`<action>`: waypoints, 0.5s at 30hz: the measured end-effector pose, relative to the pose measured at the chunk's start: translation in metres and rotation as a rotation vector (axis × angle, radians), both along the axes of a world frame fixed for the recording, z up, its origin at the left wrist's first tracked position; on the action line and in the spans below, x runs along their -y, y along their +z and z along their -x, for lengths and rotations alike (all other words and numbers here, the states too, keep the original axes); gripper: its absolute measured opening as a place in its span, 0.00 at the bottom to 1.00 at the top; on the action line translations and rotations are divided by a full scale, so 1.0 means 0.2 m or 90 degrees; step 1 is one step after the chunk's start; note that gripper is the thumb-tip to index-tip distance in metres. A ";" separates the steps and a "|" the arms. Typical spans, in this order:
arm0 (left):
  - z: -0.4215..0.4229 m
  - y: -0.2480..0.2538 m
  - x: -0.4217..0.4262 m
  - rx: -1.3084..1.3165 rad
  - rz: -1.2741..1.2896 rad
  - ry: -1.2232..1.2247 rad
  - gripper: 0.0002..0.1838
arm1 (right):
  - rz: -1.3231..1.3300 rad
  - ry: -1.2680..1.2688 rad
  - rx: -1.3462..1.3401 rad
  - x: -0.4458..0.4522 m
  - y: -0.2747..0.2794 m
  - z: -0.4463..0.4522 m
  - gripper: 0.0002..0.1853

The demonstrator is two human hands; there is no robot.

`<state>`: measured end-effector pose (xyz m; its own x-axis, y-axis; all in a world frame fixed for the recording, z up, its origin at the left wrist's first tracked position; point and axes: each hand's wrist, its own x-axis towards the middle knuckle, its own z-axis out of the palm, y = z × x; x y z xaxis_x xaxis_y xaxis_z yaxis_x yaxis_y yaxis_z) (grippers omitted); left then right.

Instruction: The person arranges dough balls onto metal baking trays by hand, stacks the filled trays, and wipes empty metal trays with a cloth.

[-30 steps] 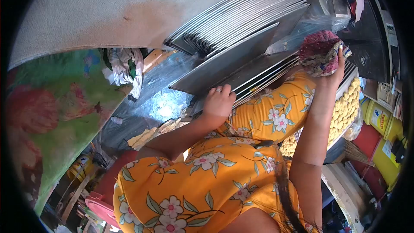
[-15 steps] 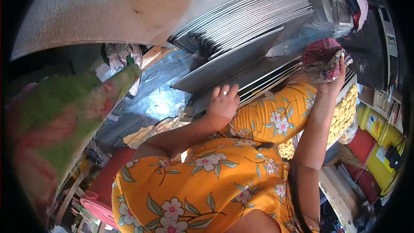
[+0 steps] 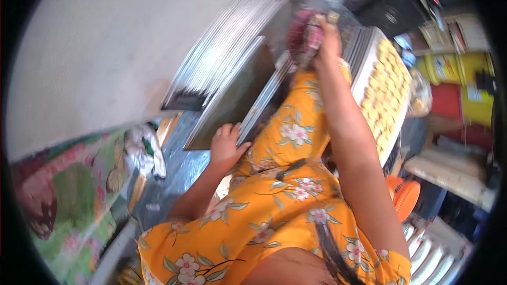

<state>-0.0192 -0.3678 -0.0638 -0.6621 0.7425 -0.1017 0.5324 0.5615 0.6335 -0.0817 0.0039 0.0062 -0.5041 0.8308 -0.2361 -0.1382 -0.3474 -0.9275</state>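
Observation:
In my right hand [image 3: 328,42] is a crumpled maroon and pink cloth [image 3: 304,34], blurred by motion, held at the far end of the upright metal trays. My left hand [image 3: 225,143] grips the near end of a flat metal baking tray [image 3: 259,106], with the thumb apart from the fingers. This tray stands on edge beside my knee. To its left a wider dark tray [image 3: 232,92] leans against a packed row of silvery trays [image 3: 216,47]. The lower edges of the trays by my leg are hidden.
On my right, a pale tray [image 3: 363,78] bears many small yellow round pieces. Beyond it stand yellow buckets [image 3: 454,68] and a red container [image 3: 444,100]. A white wall [image 3: 105,47] borders the left, above a patterned green and pink cloth [image 3: 79,190].
The view has turned and shifted. My right hand has moved with the cloth to the far end of the trays. My left hand has gone from a tray's face to a near edge.

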 end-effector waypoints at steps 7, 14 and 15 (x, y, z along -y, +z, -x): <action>-0.04 -0.11 0.04 0.115 -0.022 -0.063 0.38 | -0.391 0.337 0.613 0.02 0.05 0.18 0.24; 0.02 -0.29 0.24 0.264 -0.111 -0.050 0.31 | -0.496 0.505 0.969 0.14 -0.11 0.15 0.24; 0.01 -0.33 0.27 0.327 -0.176 0.015 0.30 | -0.475 0.542 0.970 0.12 -0.13 0.17 0.24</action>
